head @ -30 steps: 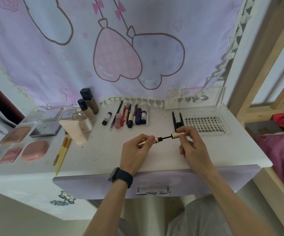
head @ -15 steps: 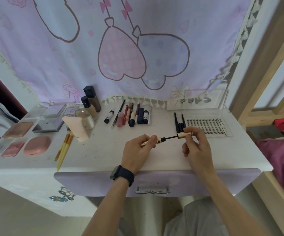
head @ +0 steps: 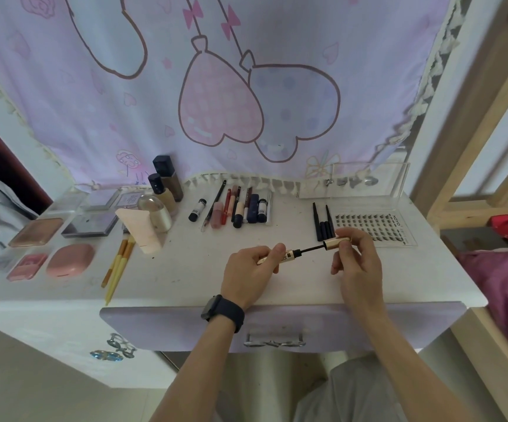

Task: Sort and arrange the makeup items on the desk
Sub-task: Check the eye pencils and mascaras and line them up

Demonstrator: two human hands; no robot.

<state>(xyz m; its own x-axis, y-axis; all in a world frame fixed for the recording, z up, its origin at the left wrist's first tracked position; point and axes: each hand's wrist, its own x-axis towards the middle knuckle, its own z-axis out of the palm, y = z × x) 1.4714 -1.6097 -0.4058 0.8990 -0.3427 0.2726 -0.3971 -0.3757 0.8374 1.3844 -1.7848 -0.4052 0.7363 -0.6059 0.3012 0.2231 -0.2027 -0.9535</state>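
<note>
Over the middle of the white desk, my left hand grips a gold mascara tube. My right hand pinches its gold cap, and the black wand shows between tube and cap. A row of pencils and lip tubes lies at the back centre. Foundation bottles and a pale pink tube stand at the back left. Compacts and palettes sit at the far left. Black liners lie beside a lash tray.
A clear acrylic organiser stands at the back right against the pink curtain. Yellow brushes lie near the desk's front edge. A lilac drawer is below, and a wooden bed frame stands to the right.
The cap and wand have drawn slightly further out of the tube, to the right. Both hands stay over the middle of the desk.
</note>
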